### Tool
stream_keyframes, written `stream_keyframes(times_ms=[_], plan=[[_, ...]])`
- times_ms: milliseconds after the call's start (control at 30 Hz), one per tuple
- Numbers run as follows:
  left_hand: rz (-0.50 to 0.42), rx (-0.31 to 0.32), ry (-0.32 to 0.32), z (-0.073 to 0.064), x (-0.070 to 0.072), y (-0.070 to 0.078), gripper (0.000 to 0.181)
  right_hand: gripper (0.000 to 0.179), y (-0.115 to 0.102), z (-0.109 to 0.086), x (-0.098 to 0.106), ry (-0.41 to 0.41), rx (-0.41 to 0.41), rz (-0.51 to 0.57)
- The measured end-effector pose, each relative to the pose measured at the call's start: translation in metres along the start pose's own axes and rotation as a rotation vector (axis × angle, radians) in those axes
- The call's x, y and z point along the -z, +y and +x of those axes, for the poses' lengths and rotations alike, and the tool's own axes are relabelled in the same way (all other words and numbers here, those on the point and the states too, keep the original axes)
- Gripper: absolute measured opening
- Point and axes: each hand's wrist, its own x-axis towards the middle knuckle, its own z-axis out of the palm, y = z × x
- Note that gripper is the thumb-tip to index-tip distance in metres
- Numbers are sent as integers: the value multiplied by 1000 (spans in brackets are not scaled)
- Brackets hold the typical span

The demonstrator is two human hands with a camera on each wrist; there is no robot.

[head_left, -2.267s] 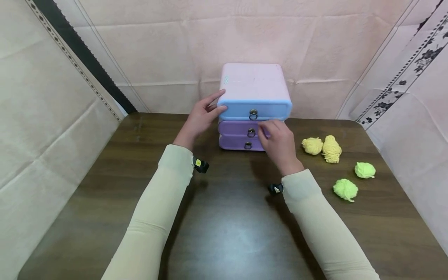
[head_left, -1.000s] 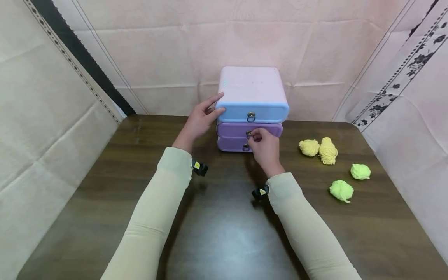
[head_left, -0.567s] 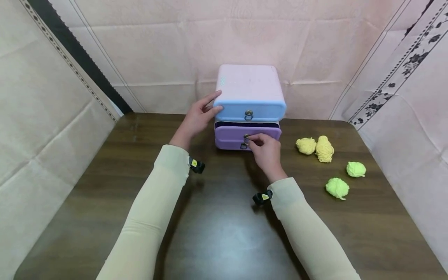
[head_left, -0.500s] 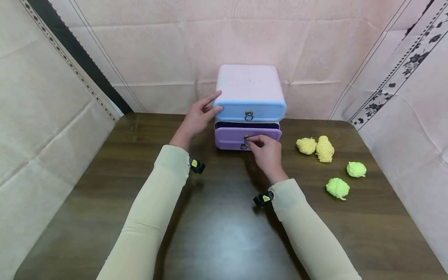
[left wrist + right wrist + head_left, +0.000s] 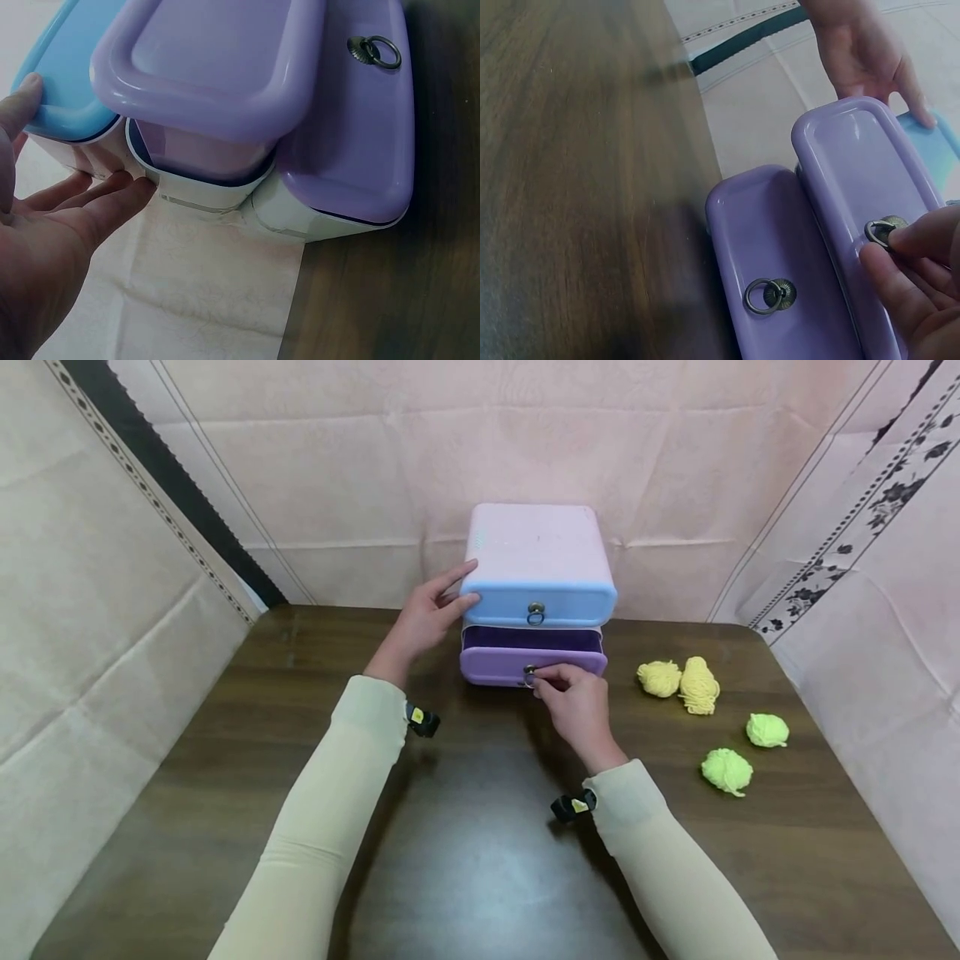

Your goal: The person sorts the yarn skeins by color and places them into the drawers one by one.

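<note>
A small drawer cabinet [image 5: 536,543] with a pale pink top stands at the back of the table. My left hand [image 5: 423,625] lies against its left corner; in the left wrist view the thumb presses the blue top drawer [image 5: 71,75] and the fingers touch the white side. With thumb and finger, my right hand [image 5: 581,706] pinches the ring pull [image 5: 868,232] of the middle purple drawer [image 5: 487,660]. That drawer is pulled partway out, its dark inside showing from above. Below it, the bottom purple drawer [image 5: 761,225] is closed, its ring [image 5: 748,298] hanging free.
To the right on the brown wooden table [image 5: 480,860] lie two yellow yarn balls [image 5: 660,678] side by side. Two green yarn balls [image 5: 727,772] lie nearer the front right. A pale cloth [image 5: 337,485] hangs behind and along both sides.
My right hand moved from the drawer's right side to its ring, then toward me, and the middle drawer slid out. My left hand stayed at the cabinet's corner.
</note>
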Motion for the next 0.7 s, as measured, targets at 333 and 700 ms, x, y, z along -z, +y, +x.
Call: stream_keyframes(times_ms=[333, 700], plan=[[-30, 4, -21, -16, -1, 21, 52, 9, 1, -8, 1, -12, 29, 3], [-18, 9, -27, -19, -1, 24, 53, 8, -4, -18, 5, -30, 27, 21]])
